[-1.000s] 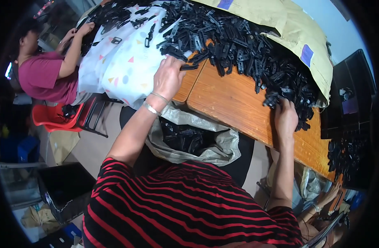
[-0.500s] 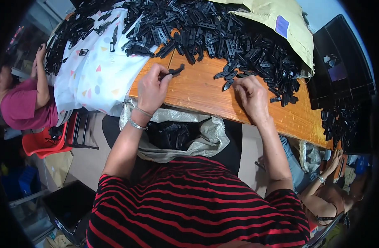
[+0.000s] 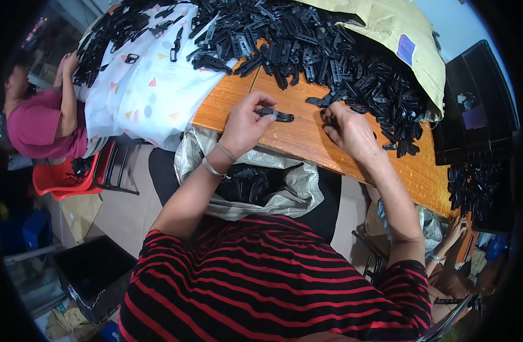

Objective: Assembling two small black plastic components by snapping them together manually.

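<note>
My left hand (image 3: 248, 122) is closed in a pinch over the front of the wooden table. Between thumb and fingers it grips a long black plastic piece (image 3: 281, 115), whose free end points right. My right hand (image 3: 352, 132) bends down at the near edge of a heap of black plastic pieces (image 3: 307, 45). Its fingers are closed on a small dark piece (image 3: 329, 118), mostly hidden by them. Just beyond those fingertips a loose black piece (image 3: 317, 101) lies on the wood.
An open woven sack (image 3: 304, 191) with black pieces inside sits at my lap, below the table edge (image 3: 216, 122). A patterned white sheet (image 3: 142, 108) lies to the left, a pale sack (image 3: 409, 34) at the back right. Co-workers sit at left (image 3: 45, 122) and lower right (image 3: 452, 242).
My left hand has shifted right and slightly down, and its piece has swung to point right. My right hand has closed around a small dark piece. The whole view has shifted a little.
</note>
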The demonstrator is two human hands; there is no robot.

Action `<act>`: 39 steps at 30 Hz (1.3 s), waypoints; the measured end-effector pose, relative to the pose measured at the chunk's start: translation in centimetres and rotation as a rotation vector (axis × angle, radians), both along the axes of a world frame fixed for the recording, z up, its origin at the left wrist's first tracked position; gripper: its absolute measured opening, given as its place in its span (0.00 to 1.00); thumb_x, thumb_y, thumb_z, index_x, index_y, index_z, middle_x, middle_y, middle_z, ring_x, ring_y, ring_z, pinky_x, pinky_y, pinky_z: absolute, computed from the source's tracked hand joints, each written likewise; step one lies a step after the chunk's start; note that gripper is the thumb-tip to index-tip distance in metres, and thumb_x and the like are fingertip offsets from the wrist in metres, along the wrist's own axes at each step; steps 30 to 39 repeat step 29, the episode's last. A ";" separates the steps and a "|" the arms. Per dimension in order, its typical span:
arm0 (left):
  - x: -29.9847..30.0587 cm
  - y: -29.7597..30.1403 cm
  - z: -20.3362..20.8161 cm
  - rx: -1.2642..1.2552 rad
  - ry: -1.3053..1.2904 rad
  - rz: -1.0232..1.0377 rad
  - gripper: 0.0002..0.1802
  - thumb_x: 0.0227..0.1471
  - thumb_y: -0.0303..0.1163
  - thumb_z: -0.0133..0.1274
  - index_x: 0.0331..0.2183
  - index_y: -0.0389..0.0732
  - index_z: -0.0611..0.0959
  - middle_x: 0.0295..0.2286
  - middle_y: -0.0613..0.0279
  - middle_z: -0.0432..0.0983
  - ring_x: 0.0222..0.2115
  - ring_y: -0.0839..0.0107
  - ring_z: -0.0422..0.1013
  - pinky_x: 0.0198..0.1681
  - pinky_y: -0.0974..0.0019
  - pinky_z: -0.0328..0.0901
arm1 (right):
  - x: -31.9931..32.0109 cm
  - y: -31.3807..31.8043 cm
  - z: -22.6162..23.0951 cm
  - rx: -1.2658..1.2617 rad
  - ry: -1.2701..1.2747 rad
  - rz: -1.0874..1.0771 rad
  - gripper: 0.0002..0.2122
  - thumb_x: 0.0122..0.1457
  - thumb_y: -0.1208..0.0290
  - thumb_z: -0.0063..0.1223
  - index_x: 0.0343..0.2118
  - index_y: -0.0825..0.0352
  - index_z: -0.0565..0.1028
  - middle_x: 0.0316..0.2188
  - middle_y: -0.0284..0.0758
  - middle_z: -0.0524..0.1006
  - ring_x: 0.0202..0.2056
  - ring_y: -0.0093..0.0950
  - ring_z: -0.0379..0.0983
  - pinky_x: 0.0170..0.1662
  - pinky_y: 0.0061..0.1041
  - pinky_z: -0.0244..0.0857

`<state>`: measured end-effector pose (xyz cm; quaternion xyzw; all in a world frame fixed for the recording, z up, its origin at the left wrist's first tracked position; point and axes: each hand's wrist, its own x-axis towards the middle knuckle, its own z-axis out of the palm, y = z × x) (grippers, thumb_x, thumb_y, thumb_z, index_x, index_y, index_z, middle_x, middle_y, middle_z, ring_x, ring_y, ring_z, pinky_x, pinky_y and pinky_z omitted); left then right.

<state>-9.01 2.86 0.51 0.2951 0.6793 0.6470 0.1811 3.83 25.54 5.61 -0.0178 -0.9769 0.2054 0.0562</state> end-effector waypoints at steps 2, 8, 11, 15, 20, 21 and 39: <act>0.3 0.3 0.1 -0.033 0.051 0.027 0.15 0.44 0.17 0.57 0.37 0.35 0.77 0.33 0.58 0.74 0.35 0.69 0.74 0.37 0.68 0.70 | 0.1 -0.8 -0.4 -0.123 0.047 -0.052 0.13 0.50 0.78 0.62 0.38 0.70 0.72 0.27 0.35 0.74 0.29 0.30 0.74 0.32 0.30 0.67; 0.1 0.2 0.6 -0.236 0.357 0.043 0.12 0.42 0.17 0.58 0.34 0.34 0.78 0.33 0.53 0.74 0.34 0.60 0.75 0.36 0.65 0.70 | -0.5 -3.8 -1.6 -1.062 0.070 -0.313 0.08 0.56 0.82 0.58 0.36 0.70 0.70 0.25 0.29 0.74 0.21 0.16 0.73 0.26 0.13 0.70; 0.1 0.2 0.2 -0.198 0.257 0.039 0.10 0.44 0.17 0.57 0.33 0.34 0.79 0.33 0.56 0.75 0.33 0.66 0.75 0.36 0.68 0.70 | -1.2 -5.1 -2.4 -1.215 0.228 -0.235 0.09 0.56 0.82 0.58 0.36 0.69 0.69 0.25 0.30 0.74 0.21 0.16 0.73 0.26 0.12 0.69; 0.8 0.1 0.5 -0.084 -0.078 -0.049 0.12 0.50 0.16 0.55 0.39 0.33 0.77 0.33 0.65 0.74 0.32 0.81 0.72 0.35 0.78 0.68 | -2.2 -7.3 -2.2 -0.637 0.358 -0.202 0.10 0.49 0.82 0.64 0.34 0.69 0.73 0.26 0.29 0.74 0.26 0.16 0.72 0.26 0.18 0.66; 1.6 -0.4 1.5 0.185 -0.269 -0.078 0.13 0.51 0.14 0.52 0.41 0.32 0.76 0.33 0.63 0.75 0.33 0.81 0.72 0.37 0.77 0.69 | -1.8 -7.6 -1.6 -0.411 0.498 -0.027 0.10 0.47 0.80 0.65 0.33 0.70 0.76 0.28 0.36 0.75 0.28 0.27 0.73 0.28 0.21 0.67; 1.7 -0.5 1.5 0.188 -0.270 -0.073 0.13 0.51 0.14 0.52 0.41 0.32 0.76 0.33 0.63 0.75 0.33 0.81 0.72 0.37 0.77 0.69 | -1.8 -7.8 -1.2 -0.411 0.495 -0.022 0.10 0.47 0.80 0.65 0.33 0.70 0.76 0.28 0.36 0.75 0.28 0.27 0.73 0.28 0.21 0.67; 2.3 -0.5 1.6 0.203 -0.261 -0.040 0.15 0.52 0.16 0.52 0.44 0.33 0.75 0.34 0.64 0.74 0.34 0.82 0.72 0.38 0.79 0.68 | -1.9 -7.9 -0.5 -0.398 0.459 -0.016 0.10 0.48 0.79 0.64 0.35 0.69 0.78 0.34 0.38 0.75 0.32 0.31 0.74 0.31 0.24 0.68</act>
